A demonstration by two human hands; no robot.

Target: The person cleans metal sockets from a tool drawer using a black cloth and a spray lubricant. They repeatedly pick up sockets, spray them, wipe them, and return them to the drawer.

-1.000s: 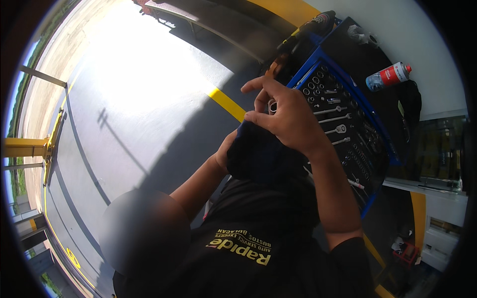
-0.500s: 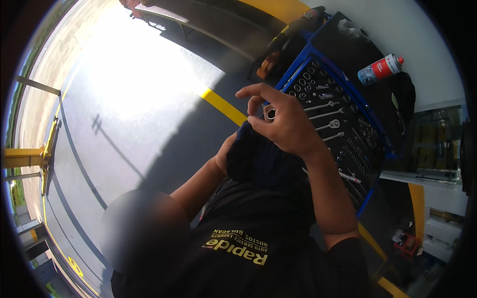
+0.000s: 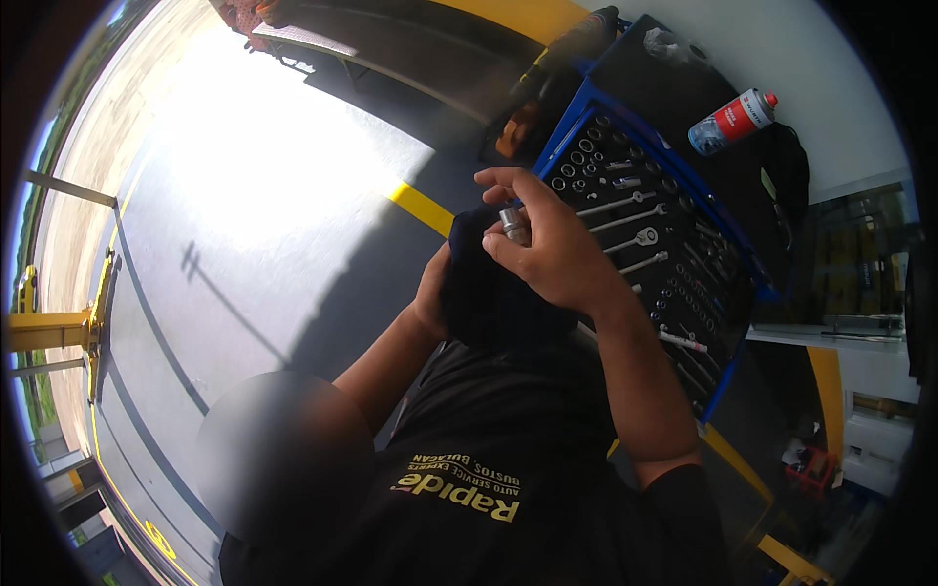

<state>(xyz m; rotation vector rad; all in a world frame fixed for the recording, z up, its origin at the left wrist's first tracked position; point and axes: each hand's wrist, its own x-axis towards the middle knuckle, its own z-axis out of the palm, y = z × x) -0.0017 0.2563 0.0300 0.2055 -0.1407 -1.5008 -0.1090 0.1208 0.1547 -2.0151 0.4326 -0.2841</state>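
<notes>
We see a blue tool tray [image 3: 578, 115] lined with dark foam — rows of round sockets [image 3: 583, 162] and slim chrome wrenches [image 3: 625, 213] sit in its cut-outs. Beside it on the dark worktop [image 3: 684, 93] lies a spray can [image 3: 731, 121], red and white with a clear cap. Our right hand [image 3: 557, 256] is curled, fingertips pinching a small shiny metal socket [image 3: 512, 223] just in front of the tray. Our left hand [image 3: 432, 298] grips a dark soft cloth [image 3: 489, 298] bunched beneath the socket, touching it. Below lies a grey concrete floor [image 3: 293, 254] with a yellow line [image 3: 420, 207].
</notes>
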